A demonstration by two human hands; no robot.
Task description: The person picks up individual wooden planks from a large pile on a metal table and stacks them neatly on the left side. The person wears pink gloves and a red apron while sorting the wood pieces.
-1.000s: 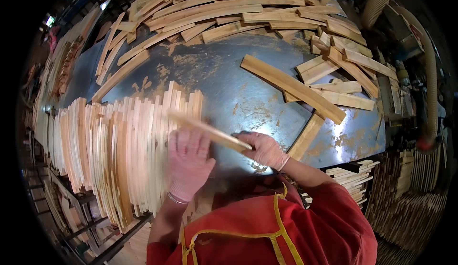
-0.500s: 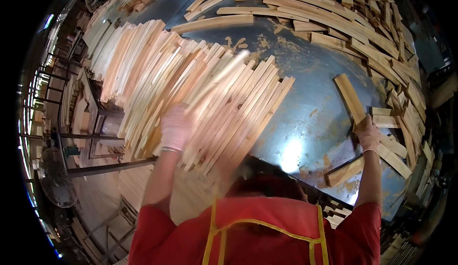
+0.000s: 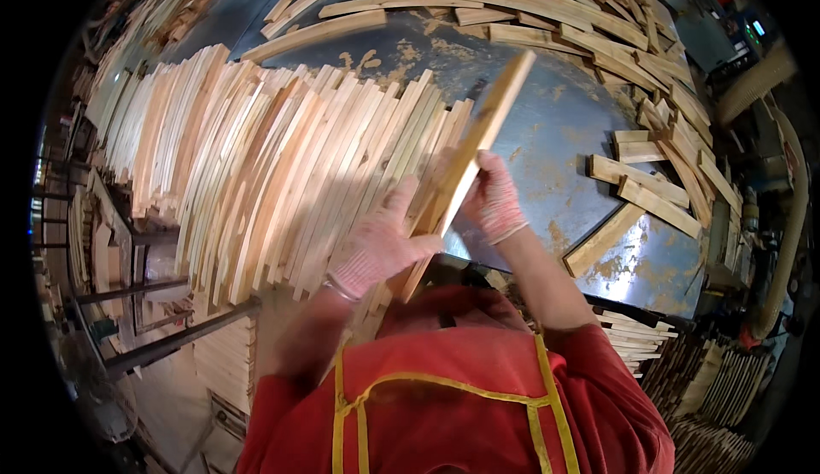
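Observation:
My right hand point(image 3: 494, 201), in a pale knit glove, is closed around a wooden strip point(image 3: 489, 117) along its right side. The strip is raised and tilted, its far end pointing up and to the right. Beside its lower end is my gloved left hand point(image 3: 380, 239), fingers and thumb spread. The left thumb reaches across to the strip; whether it presses on it I cannot tell. Under and left of my hands, many long wooden strips point(image 3: 282, 175) lie side by side in a slanting row. The held strip hides part of the row's right end.
Right of the row spreads a metal tabletop point(image 3: 547, 166) dusted with sawdust. Loose boards point(image 3: 530, 4) are heaped along its far and right sides. Short pieces point(image 3: 606, 239) lie at the near right. A dark metal bar point(image 3: 184, 337) runs below the row at left.
My right hand has brought a wooden strip from the table's right side to the row's right end. My left hand has moved right, towards it. The whole view has shifted.

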